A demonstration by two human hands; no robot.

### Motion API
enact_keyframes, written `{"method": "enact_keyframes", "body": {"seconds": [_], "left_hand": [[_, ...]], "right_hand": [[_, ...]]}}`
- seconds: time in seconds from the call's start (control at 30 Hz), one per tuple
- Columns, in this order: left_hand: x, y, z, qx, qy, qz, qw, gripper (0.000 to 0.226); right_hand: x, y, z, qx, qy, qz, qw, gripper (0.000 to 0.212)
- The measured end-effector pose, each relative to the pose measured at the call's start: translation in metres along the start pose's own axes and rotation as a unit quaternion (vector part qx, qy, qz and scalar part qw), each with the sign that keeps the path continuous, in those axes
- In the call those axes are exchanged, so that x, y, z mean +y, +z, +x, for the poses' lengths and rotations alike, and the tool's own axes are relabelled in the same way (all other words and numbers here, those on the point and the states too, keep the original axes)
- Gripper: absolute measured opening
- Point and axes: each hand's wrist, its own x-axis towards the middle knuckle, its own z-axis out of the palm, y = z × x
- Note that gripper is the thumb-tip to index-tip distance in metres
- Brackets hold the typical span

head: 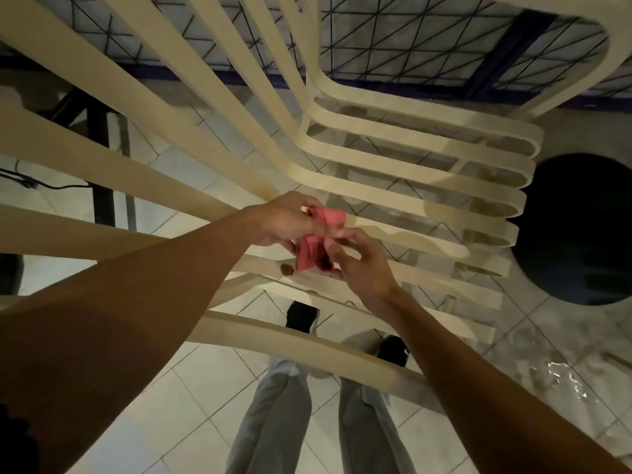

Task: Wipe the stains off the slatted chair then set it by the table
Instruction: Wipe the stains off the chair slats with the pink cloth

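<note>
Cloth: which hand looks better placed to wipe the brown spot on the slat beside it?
Probably left. The left hand grips the bunched top of the cloth, and the brown spot lies just below that hand. The right hand only pinches the far side.

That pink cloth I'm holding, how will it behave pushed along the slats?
The pink cloth hangs bunched between left hand and right hand, so probably limp and light. Pushed, it may sag into the slatted chair gaps.
</note>
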Motion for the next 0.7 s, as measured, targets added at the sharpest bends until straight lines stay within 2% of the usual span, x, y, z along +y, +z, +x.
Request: {"method": "enact_keyframes", "body": {"seconds": [0.07, 0.13, 0.2, 0.27, 0.33, 0.43, 0.47, 0.53, 0.7], "left_hand": [[-0.006, -0.003, 0.002, 0.061, 0.010, 0.073, 0.995, 0.028], [-0.007, -0.007, 0.001, 0.068, 0.011, 0.222, 0.973, 0.021], [-0.006, -0.006, -0.005, 0.057, 0.000, 0.361, 0.931, 0.010], [-0.006, 0.003, -0.008, 0.065, -0.009, 0.449, 0.891, 0.012], [-0.012, 0.012, -0.009, 0.085, -0.040, 0.473, 0.876, 0.017], [-0.031, 0.023, 0.007, 0.098, -0.086, 0.469, 0.873, 0.023], [-0.033, 0.026, 0.011, 0.106, -0.096, 0.468, 0.872, 0.028], [-0.035, 0.032, 0.017, 0.117, -0.112, 0.467, 0.869, 0.035], [-0.035, 0.044, 0.030, 0.115, -0.150, 0.429, 0.883, 0.038]], "right_hand": [[0.003, -0.006, 0.000, -0.021, -0.032, -0.064, 0.997, 0.016], [0.006, -0.022, -0.003, 0.000, -0.058, -0.235, 0.970, 0.027], [0.010, -0.043, 0.001, 0.026, -0.086, -0.428, 0.899, 0.030], [0.015, -0.060, 0.002, 0.015, -0.071, -0.556, 0.828, 0.047], [0.019, -0.063, -0.001, -0.008, -0.053, -0.622, 0.781, 0.066], [0.023, -0.059, -0.001, -0.016, -0.040, -0.687, 0.725, 0.089], [0.023, -0.061, 0.001, -0.013, -0.030, -0.699, 0.714, 0.097], [0.020, -0.064, 0.006, -0.012, -0.002, -0.700, 0.714, 0.109], [0.021, -0.065, 0.007, -0.027, 0.010, -0.685, 0.728, 0.110]]}}
